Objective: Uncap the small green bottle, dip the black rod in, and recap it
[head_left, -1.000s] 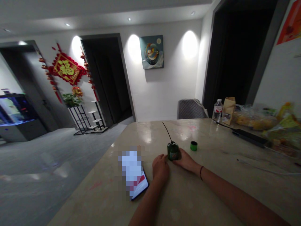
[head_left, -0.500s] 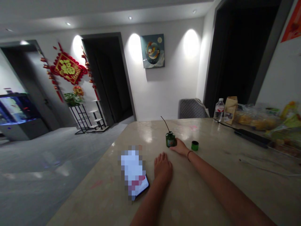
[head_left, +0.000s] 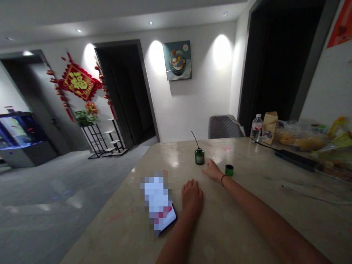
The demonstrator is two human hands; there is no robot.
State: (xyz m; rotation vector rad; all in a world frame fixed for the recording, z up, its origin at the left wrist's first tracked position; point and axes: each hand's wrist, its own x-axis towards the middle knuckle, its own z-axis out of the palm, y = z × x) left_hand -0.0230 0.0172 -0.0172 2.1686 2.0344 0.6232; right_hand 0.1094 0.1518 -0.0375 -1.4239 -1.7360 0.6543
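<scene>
A small green glass bottle (head_left: 199,157) stands upright on the table (head_left: 231,216), a thin dark stick (head_left: 194,139) poking out of its neck. Just in front and to the right of it is my right hand (head_left: 213,169), apart from the bottle, with thumb and fingers parted and nothing held. A short green cylindrical cap (head_left: 229,170) sits beside my right wrist. My left hand (head_left: 191,196) rests palm down on the tabletop, fingers stretched forward. To its left lies a phone (head_left: 168,222) with a lit screen, mostly blurred out.
Along the right side are a black power strip (head_left: 295,160), a white cable (head_left: 313,198), a water bottle (head_left: 256,128), a paper bag (head_left: 270,127) and plastic bags of food (head_left: 299,139). A grey chair (head_left: 225,127) stands behind the far table edge.
My right hand has let go of the green bottle and drawn back slightly. The bottle now stands a little farther away. My left hand stays resting on the table.
</scene>
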